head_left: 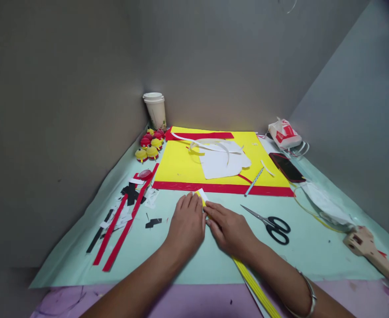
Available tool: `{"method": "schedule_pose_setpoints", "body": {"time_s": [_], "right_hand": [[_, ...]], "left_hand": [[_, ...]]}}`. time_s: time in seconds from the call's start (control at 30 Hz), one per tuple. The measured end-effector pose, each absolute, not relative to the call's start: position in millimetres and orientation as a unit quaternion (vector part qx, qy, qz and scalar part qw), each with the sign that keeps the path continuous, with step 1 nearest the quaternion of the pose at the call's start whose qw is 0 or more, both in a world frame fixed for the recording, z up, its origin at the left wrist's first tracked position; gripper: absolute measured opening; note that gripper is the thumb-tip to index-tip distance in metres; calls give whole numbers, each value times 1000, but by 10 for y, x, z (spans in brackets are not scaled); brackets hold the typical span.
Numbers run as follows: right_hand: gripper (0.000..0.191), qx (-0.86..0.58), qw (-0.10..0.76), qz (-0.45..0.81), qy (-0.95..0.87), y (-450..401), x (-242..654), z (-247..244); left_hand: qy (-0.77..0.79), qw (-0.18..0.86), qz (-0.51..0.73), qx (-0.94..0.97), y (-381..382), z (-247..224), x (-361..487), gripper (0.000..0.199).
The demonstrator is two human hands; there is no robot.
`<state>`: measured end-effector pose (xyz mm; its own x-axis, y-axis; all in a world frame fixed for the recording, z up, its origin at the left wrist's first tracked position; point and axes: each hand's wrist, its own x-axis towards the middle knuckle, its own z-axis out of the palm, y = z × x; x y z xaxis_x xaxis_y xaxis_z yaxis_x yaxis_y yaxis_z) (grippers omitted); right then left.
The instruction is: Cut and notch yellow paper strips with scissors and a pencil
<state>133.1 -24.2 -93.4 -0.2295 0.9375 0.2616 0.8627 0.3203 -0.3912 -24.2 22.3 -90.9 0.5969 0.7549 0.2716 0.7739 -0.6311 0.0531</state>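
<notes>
A long yellow ribbed paper strip (255, 285) with a white underside runs from the front edge, under my right forearm, to my two hands. Its white end (202, 194) pokes out just beyond the fingertips. My left hand (188, 218) lies over the strip near this end, fingers closed together and pressing it to the table. Against it, my right hand (229, 225) grips the strip between thumb and fingers, the contact partly hidden. Black-handled scissors (270, 224) lie to the right of my right hand, blades slightly apart.
Behind are a yellow sheet (177, 163) with red borders, white paper scraps (219, 163) and a pencil (254, 181). Red strips (128, 225) and black scraps lie left, near yellow-red round pieces (147, 152) and a paper cup (155, 110). Right: a phone (286, 167), mask (326, 203) and glue gun (363, 240).
</notes>
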Motion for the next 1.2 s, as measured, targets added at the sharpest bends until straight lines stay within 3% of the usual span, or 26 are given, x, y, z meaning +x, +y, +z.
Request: {"method": "schedule_pose_setpoints", "body": {"time_s": [0.87, 1.2], "right_hand": [[43, -551, 249, 106, -789, -275, 1318, -929], [42, -549, 249, 99, -792, -273, 1315, -924]], "left_hand": [[-438, 73, -78, -893, 112, -964, -254, 46], [-436, 40, -79, -896, 95, -938, -252, 45]]}}
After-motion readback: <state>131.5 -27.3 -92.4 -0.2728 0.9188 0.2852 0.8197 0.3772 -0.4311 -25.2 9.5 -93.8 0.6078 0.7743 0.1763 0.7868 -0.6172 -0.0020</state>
